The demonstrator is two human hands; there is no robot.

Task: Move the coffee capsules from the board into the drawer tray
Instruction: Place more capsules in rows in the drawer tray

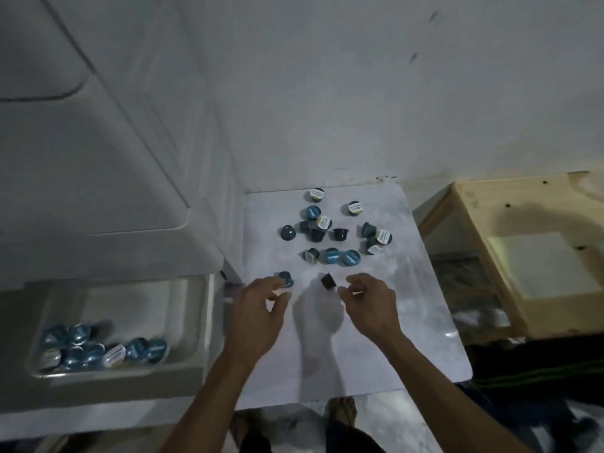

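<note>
Several teal and dark coffee capsules lie scattered on the far half of a white marbled board. My left hand hovers over the board's left side, fingers loosely curled, fingertips beside a teal capsule. My right hand is just right of it, thumb tip next to a tilted dark capsule; neither hand clearly holds anything. At the lower left the open white drawer tray holds several teal and white-lidded capsules.
A white appliance body rises above the drawer on the left. A pale wooden stand is to the right of the board. A wall is behind. My feet show below the board's near edge.
</note>
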